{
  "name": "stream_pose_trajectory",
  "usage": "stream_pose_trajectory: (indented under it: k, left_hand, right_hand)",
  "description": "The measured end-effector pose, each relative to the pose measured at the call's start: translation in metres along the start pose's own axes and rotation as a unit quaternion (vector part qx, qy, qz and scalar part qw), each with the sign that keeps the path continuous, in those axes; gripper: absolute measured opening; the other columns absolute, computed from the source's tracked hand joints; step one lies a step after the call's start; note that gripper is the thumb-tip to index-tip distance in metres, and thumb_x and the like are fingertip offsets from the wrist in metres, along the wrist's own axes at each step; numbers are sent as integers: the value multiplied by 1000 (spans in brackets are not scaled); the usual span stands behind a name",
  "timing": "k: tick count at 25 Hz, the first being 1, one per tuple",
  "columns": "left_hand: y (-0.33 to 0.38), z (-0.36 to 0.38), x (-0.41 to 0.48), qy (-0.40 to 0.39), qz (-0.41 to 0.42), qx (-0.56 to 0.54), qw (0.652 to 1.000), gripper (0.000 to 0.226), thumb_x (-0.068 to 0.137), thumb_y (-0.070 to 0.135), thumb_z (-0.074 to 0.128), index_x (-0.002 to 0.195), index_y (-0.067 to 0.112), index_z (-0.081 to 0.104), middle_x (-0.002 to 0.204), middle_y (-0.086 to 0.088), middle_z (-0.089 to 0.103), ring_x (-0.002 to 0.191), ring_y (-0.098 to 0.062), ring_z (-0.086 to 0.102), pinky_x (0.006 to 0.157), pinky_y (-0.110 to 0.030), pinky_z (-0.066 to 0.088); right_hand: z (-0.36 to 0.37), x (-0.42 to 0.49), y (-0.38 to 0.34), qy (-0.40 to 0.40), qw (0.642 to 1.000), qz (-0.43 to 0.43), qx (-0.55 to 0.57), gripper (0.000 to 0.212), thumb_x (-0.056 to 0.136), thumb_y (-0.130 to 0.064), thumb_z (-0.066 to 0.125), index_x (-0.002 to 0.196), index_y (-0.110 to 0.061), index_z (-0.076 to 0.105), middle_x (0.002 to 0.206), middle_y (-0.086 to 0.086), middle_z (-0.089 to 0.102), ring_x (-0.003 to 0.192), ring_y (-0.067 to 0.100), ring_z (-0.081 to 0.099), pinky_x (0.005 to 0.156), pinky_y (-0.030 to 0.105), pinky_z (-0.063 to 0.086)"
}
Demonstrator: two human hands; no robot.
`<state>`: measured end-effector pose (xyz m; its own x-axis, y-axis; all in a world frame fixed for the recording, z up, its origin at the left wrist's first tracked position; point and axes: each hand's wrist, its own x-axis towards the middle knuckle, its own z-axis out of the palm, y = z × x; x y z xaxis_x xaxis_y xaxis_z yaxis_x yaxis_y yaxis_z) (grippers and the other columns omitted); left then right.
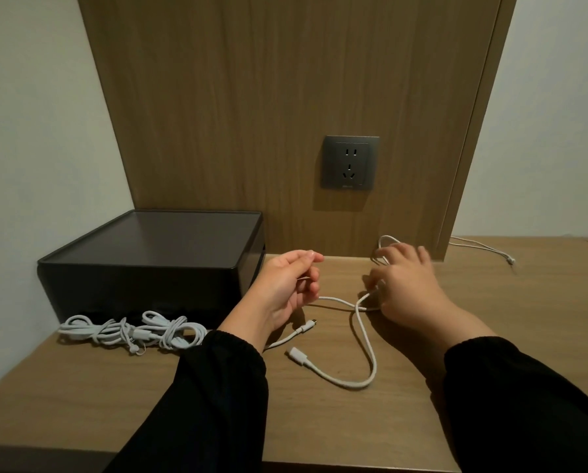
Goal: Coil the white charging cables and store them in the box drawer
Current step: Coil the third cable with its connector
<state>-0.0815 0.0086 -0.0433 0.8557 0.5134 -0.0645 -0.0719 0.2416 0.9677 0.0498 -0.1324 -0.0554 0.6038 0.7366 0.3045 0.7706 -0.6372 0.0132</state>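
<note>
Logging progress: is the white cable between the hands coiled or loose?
Loose: the cable lies in one open, crossed loop on the table, and its plug end is free.

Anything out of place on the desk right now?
Besides the loose cable mid-desk, a stray cable end lies far right past the wood panel, apart from the coiled bundles before the box. Nothing looks spilled or damaged.

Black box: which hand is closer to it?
Left. The left hand is just right of the black box, by its front corner; the right hand is farther right, at the white cable.
</note>
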Motion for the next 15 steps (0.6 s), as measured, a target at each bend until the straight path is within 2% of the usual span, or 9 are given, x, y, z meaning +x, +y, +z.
stream_pose_trajectory:
  k: [2, 5, 9, 12, 15]
  left_hand:
    - [-1, 0, 1, 9, -9, 2, 1000, 18, 98, 17, 48, 99, 8, 63, 66, -1, 56, 54, -9, 52, 49, -18, 48]
    - [-3, -2, 2, 24, -24, 6, 999, 19, 98, 18, 49, 100, 8, 64, 67, -1, 57, 54, -9, 53, 50, -19, 48]
    - [-4, -2, 4, 25, -28, 24, 999, 19, 98, 17, 48, 101, 8, 64, 67, -1, 57, 55, -9, 54, 50, -19, 48]
    - [-4, -1, 3, 1, -27, 45, 999, 21, 99, 19, 47, 102, 7, 64, 70, -3, 59, 57, -10, 58, 52, -19, 50]
    - [-3, 3, 1, -58, -30, 57, 996, 32, 99, 31, 43, 103, 7, 64, 77, -6, 66, 68, -15, 66, 61, -24, 53]
  right_hand:
    - [2, -1, -6, -38, 997, -52, 39, 34, 81, -16, 59, 111, -32, 62, 145, 1, 33, 138, 25, 14, 114, 48, 6]
    - [-1, -4, -7, -76, 978, -71, 183, 44, 80, -1, 57, 108, -35, 63, 141, -6, 38, 135, 18, 21, 113, 43, 22]
    - [0, -4, -5, -84, 967, -91, 223, 22, 79, -5, 67, 91, -23, 73, 117, -3, 60, 109, 14, 52, 92, 29, 46]
    - [-1, -3, -5, -26, 960, -44, 275, 11, 77, -9, 71, 84, -17, 74, 95, -4, 67, 92, 11, 60, 79, 22, 47]
    - [-6, -3, -2, 105, 920, 38, 375, 9, 79, -12, 69, 87, -15, 74, 81, -5, 68, 80, 5, 61, 74, 21, 49]
